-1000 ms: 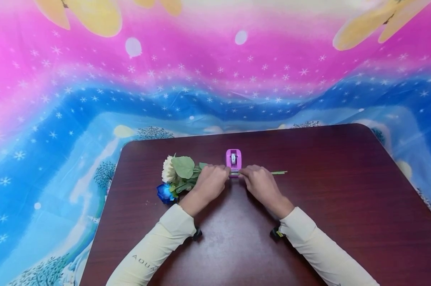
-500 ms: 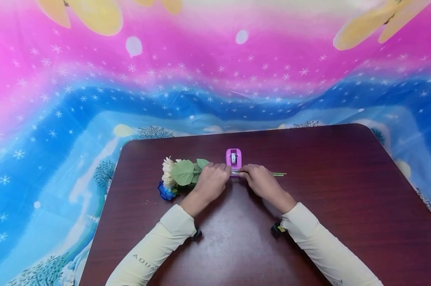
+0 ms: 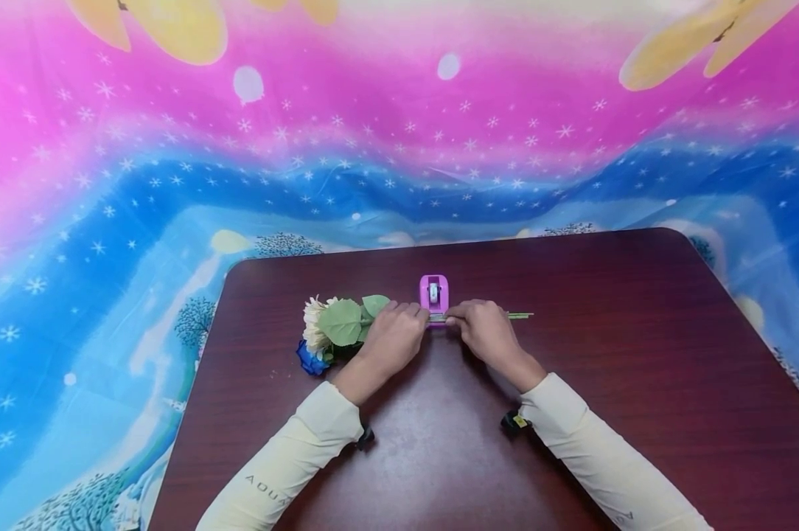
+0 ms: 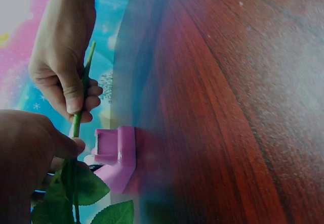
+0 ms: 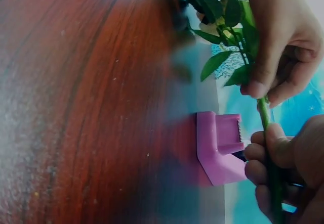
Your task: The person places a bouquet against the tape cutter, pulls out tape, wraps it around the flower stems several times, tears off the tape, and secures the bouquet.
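A bunch of artificial-looking flowers lies across my hands in the head view: a cream flower (image 3: 315, 324), a blue rose (image 3: 312, 359) and green leaves (image 3: 341, 322) extend left. My left hand (image 3: 394, 332) pinches the green stems (image 5: 263, 114) just below the leaves. My right hand (image 3: 486, 332) pinches them a short way along, thumb against fingers, and the stem ends (image 3: 522, 316) stick out beyond it. Right behind the gap between my hands stands a pink tape dispenser (image 3: 434, 284) with a small roll in it. Whether tape is on the stems is hard to tell.
The dark red-brown wooden table (image 3: 638, 332) reaches to either side of my hands. Behind it hangs a pink and blue cloth (image 3: 399, 147) printed with snowflakes.
The flower bunch has turned about its stems: the leaf has come down over the middle and the blue rose is tucked further under. My hands have stayed in nearly the same place.
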Available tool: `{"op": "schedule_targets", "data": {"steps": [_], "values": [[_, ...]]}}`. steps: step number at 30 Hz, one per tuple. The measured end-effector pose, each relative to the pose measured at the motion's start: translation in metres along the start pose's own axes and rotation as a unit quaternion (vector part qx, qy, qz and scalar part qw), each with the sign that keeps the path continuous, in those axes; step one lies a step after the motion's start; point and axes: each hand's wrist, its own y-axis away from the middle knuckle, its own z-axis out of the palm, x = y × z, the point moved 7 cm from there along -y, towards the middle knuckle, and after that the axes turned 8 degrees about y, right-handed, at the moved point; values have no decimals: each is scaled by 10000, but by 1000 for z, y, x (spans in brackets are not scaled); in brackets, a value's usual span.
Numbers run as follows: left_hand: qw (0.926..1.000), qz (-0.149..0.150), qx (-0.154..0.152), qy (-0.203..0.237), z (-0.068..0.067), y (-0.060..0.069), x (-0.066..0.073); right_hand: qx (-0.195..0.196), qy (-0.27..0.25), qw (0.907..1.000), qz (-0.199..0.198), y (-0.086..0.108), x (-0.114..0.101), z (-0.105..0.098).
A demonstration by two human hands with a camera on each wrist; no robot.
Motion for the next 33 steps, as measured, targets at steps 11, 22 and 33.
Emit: {"op": "schedule_targets", "data": {"steps": [11, 22, 33], "values": [[9943, -586, -487, 748, 5, -5, -7, 749, 164, 9961, -441, 5, -5, -1], [9971, -620, -297, 331, 2, -3, -8, 287, 78, 9991, -318, 6, -10, 5], [9981, -535, -136, 275, -1, -3, -6, -480, -211, 9980, 342, 4, -2, 11]]}}
